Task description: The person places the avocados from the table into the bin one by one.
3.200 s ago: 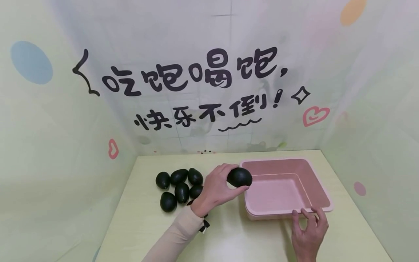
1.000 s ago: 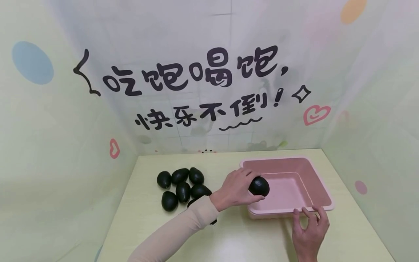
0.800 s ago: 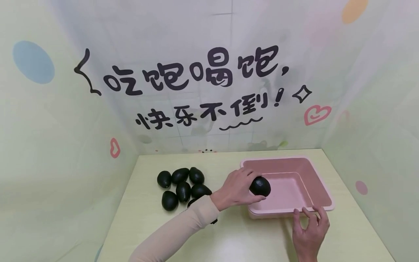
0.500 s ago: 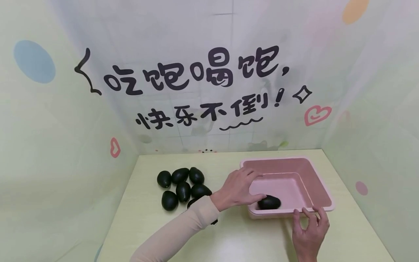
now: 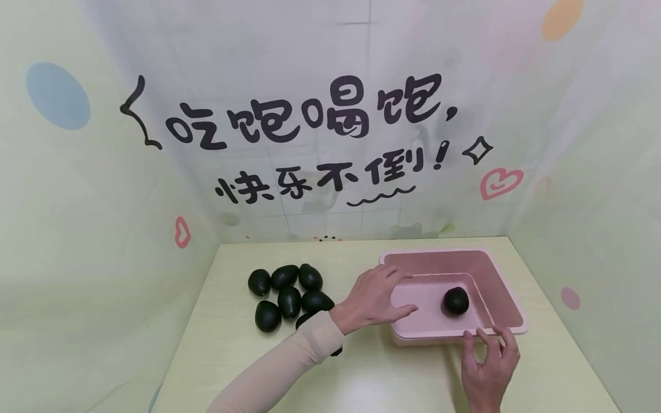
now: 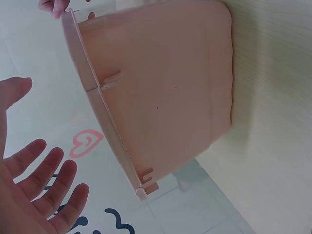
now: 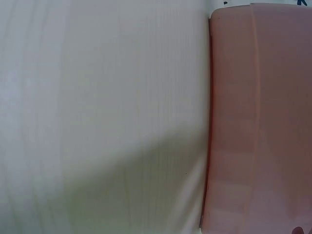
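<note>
My left hand [image 5: 374, 298] hovers over the left rim of a pink plastic bin [image 5: 516, 304], thumb and fingers spread with nothing between them. In the left wrist view the same hand [image 6: 41, 195] is beside the bin's outer wall [image 6: 161, 87]. One dark avocado [image 5: 456, 301] lies on the bin's floor, right of the left fingertips. My right hand [image 5: 488, 367] holds the bin's near rim, fingers bent over it and thumb at its front. Only a fingertip [image 7: 297, 230] of that hand shows in the right wrist view, at the lower corner.
Several more dark avocados [image 5: 289, 302] lie grouped on the pale wooden table [image 5: 361, 378], left of the bin. My left sleeve [image 5: 289, 367] partly covers one of them. A printed cloth backdrop [image 5: 330, 218] rises at the back and both sides.
My left hand carried the avocado rightward over the bin and let go. The avocado dropped near the front wall, then rolled right and back. My right hand stayed at the rim.
</note>
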A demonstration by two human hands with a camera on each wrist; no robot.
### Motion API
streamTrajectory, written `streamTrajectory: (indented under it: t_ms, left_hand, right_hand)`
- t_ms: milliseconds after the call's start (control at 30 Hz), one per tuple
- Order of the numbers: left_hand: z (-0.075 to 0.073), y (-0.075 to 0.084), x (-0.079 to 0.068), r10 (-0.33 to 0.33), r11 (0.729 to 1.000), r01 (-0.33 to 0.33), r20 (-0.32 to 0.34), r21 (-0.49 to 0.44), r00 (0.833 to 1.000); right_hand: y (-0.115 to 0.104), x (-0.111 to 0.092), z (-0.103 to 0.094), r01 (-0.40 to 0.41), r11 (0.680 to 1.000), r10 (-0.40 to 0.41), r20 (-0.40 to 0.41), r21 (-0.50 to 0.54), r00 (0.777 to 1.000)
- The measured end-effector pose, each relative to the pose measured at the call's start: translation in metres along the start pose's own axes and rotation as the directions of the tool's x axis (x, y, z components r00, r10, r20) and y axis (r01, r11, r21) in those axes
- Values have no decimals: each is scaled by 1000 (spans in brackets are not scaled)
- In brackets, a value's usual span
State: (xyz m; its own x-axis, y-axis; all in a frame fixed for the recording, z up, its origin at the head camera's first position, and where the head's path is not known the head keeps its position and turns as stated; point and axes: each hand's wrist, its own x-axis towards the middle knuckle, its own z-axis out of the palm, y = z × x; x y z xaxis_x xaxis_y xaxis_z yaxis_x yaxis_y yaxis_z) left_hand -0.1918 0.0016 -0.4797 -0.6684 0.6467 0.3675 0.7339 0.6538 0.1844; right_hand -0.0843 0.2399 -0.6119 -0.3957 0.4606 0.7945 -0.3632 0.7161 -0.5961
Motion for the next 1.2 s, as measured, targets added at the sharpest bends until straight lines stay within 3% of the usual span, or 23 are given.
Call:
streamTrajectory:
  t_ms: [667, 933, 1200]
  left_hand:
    - [10, -1, -11, -56, 997, 54, -30, -63, 998]
    - [11, -2, -13, -50, 994, 45, -46, -99, 998]
    - [18, -4, -18, -88, 991, 80, -70, -109, 994]
  right_hand:
    - [2, -4, -2, -10, 1000, 10, 5, -12, 1000]
    - [-5, -1, -1, -17, 1000, 17, 7, -12, 1000]
    - [-19, 6, 1, -7, 1000, 7, -8, -5, 1000]
